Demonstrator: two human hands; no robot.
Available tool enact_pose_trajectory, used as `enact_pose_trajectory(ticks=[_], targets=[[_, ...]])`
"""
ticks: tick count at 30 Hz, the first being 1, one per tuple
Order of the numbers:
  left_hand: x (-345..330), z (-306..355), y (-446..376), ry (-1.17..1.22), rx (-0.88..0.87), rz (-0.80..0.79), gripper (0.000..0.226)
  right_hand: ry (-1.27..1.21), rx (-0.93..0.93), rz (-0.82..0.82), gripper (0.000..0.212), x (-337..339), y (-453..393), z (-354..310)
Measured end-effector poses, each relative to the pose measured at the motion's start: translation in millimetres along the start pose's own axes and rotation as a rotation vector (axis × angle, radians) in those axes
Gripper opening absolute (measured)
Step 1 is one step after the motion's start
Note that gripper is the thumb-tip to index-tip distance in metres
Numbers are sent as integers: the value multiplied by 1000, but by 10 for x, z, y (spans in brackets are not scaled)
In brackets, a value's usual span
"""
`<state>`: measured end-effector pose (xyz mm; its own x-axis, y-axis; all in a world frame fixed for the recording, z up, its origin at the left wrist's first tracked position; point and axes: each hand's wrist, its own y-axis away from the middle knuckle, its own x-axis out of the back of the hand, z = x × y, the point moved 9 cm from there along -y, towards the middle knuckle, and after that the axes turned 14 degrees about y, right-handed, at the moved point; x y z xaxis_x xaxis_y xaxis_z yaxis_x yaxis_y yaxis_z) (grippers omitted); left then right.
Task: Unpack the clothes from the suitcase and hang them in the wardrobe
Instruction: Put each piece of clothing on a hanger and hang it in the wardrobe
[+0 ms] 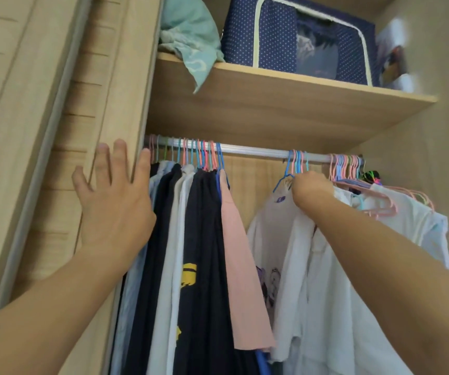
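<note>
Wardrobe interior, head view, looking up.

- Rail (255,152): silver metal, runs L to R under the shelf (272,104).
- L cluster on rail: dense group of pink/blue/green hangers (190,155) w/ garments packed tight. Incl. dark navy garment (204,239) w/ yellow print, light grey shirt (169,266), pink garment (242,266) at the R edge of the group.
- Bare stretch of rail between L cluster and the middle group.
- Middle: white T-shirt (274,239) w/ purple cartoon print, on a blue hanger (285,174) hooked over the rail, a few more hooks just beside it.
- R cluster: bunch of pink hangers (375,197), mostly w/o clothes, tilted; white garments (353,293) below and beside.
- Left hand (115,196): fingers spread wide and straight, holds nothing; fingertips against the edge of the wardrobe side panel (125,77), next to the L cluster.
- Right hand (311,189): fingers curled at the neck of the white T-shirt's hanger, just under the rail; grips hanger top, exact finger placement hidden by the back of the hand.
- Shelf above: teal cloth (188,41) bundled at L, one corner hanging over the shelf edge; navy polka-dot storage box (272,36) w/ clear window, touching the cloth; blurred white items at far R, can't ID.
- Sliding door (14,131): light wood, at far L.
</note>
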<state>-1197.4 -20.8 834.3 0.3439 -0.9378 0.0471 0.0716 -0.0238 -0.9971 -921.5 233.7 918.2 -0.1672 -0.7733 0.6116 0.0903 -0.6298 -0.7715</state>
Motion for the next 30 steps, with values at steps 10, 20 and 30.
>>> enact_pose_trajectory(ticks=[10,20,30], targets=[[53,53,-2,-115,7,-68,75,37,125,113,30,72,-56,259],[40,870,138,84,-137,-15,61,-149,-107,46,39,-543,-16,1844],[-98,2134,-54,210,-306,-54,44,316,91,134,23,-743,-216,1705]])
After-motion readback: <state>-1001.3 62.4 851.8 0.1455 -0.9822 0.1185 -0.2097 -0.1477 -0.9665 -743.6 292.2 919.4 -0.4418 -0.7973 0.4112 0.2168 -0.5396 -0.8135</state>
